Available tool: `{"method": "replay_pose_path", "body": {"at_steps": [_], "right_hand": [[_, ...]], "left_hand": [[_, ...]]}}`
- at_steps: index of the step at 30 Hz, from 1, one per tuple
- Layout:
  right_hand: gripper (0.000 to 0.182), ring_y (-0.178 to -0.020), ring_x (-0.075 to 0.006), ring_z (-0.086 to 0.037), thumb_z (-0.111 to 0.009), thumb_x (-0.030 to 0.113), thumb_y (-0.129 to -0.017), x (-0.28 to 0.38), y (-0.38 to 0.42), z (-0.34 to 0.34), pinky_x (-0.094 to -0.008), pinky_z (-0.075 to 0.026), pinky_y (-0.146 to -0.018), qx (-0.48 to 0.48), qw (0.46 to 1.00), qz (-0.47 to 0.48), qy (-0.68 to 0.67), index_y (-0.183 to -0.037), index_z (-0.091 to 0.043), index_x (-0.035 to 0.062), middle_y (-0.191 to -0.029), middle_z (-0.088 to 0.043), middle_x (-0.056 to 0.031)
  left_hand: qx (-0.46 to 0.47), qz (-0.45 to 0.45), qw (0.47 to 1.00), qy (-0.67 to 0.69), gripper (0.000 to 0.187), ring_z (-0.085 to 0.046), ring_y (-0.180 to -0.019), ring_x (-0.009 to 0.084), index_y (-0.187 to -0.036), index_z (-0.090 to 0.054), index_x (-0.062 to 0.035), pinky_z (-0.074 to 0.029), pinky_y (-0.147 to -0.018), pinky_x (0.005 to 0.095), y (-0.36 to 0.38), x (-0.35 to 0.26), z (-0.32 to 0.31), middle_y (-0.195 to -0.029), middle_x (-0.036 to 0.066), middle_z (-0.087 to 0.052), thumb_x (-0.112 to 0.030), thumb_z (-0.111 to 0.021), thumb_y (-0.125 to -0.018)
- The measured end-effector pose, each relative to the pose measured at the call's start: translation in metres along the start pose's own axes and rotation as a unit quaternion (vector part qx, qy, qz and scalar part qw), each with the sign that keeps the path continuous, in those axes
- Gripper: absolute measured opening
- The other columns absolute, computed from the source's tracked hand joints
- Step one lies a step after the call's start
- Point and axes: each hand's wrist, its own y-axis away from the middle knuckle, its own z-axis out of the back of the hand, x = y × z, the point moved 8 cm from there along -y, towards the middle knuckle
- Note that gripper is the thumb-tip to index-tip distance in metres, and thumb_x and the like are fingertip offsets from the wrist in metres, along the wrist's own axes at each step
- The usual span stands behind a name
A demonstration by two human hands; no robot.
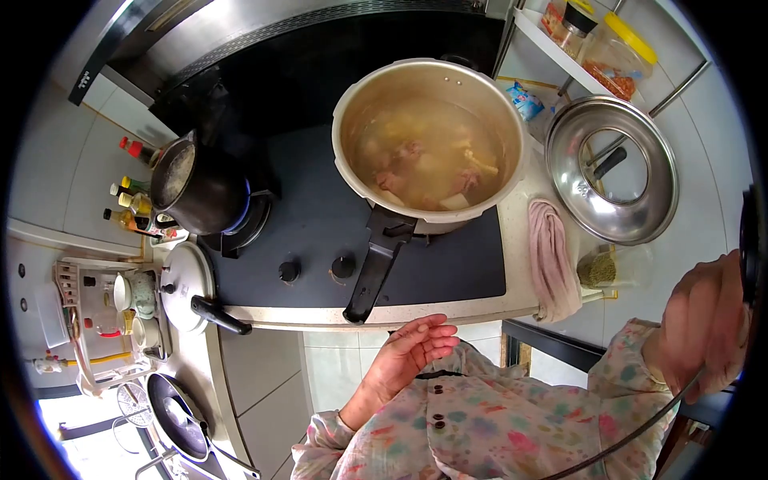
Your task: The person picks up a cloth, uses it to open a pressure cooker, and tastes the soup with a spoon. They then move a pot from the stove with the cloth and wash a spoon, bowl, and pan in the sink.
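My left hand (412,350) is held palm up in front of the counter edge, fingers apart, nothing in it. Just above it is the black handle (376,268) of a large metal pressure cooker pot (512,172). Chunks of meat and pale pieces (456,200) sit in the pot's cloudy broth. At the far right my right hand (704,324) is raised, somewhat blurred, with fingers curled. A thin dark cable (640,424) runs up to it from below. A black object (750,244) shows beside it at the picture's edge; what the fingers hold is hidden.
A dark pot (204,188) stands over a blue flame on the left burner. A pressure cooker lid (188,292) lies left of the cooktop (464,276). To the right are a pink cloth (552,256) and a steel lid with glass centre (576,208). Pans (180,416) lie lower left.
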Motion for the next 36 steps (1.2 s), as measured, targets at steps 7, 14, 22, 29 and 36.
{"method": "replay_pose_path", "body": {"at_steps": [7, 14, 22, 29, 36], "right_hand": [[0.028, -0.03, -0.0089, -0.027, -0.046, 0.011, -0.076, -0.003, 0.024, -0.002, -0.0242, -0.023, -0.03, 0.103, 0.991, -0.066, -0.06, -0.052, -0.031, 0.0116, -0.042, -0.036, 0.0056], [0.026, -0.034, -0.0101, -0.032, -0.05, 0.015, -0.082, 0.013, 0.018, 0.014, -0.0231, -0.03, -0.032, -0.162, 0.981, 0.071, 0.074, -0.062, -0.035, 0.007, -0.046, -0.039, 0.0014], [0.019, -0.041, -0.0076, -0.033, -0.041, 0.015, -0.091, -0.004, 0.029, 0.058, -0.0199, -0.029, -0.034, -0.345, 0.931, 0.089, 0.083, -0.075, -0.039, 0.0039, -0.055, -0.037, -0.0015], [0.017, -0.043, -0.0067, -0.038, -0.05, 0.021, -0.087, -0.037, 0.04, 0.132, -0.0192, -0.028, -0.034, -0.45, 0.879, 0.066, 0.14, -0.078, -0.05, 0.0063, -0.058, -0.044, -0.0006], [0.014, -0.054, -0.004, -0.044, -0.052, 0.024, -0.087, -0.101, 0.042, 0.173, -0.0155, -0.03, -0.043, -0.531, 0.842, 0.056, 0.08, -0.087, -0.055, 0.0099, -0.068, -0.051, 0.0016]], "left_hand": [[0.003, -0.002, 1.0, 0.005, 0.039, -0.057, -0.101, 0.026, -0.121, -0.045, 0.0024, -0.046, -0.088, 0.0344, 0.0, 0.003, 0.002, -0.111, 0.016, -0.057, -0.023, -0.045, -0.092], [-0.003, -0.004, 1.0, 0.015, 0.04, -0.057, -0.102, 0.0261, -0.122, -0.045, 0.002, -0.046, -0.089, 0.0342, 0.001, 0.006, 0.002, -0.111, 0.015, -0.057, -0.024, -0.046, -0.092], [-0.006, -0.04, 0.997, 0.061, 0.034, -0.057, -0.1, 0.0249, -0.12, -0.045, 0.0022, -0.046, -0.089, 0.0339, 0.003, 0.008, 0.009, -0.11, 0.016, -0.057, -0.019, -0.042, -0.094], [-0.078, -0.094, 0.99, 0.073, 0.034, -0.057, -0.1, 0.0241, -0.117, -0.048, 0.002, -0.045, -0.089, 0.0336, 0.021, 0.018, 0.018, -0.11, 0.015, -0.057, -0.02, -0.045, -0.091], [-0.123, -0.14, 0.978, 0.098, 0.033, -0.057, -0.101, 0.0216, -0.121, -0.045, 0.0006, -0.046, -0.089, 0.031, 0.05, 0.03, 0.028, -0.112, 0.014, -0.056, -0.018, -0.043, -0.094]]}}
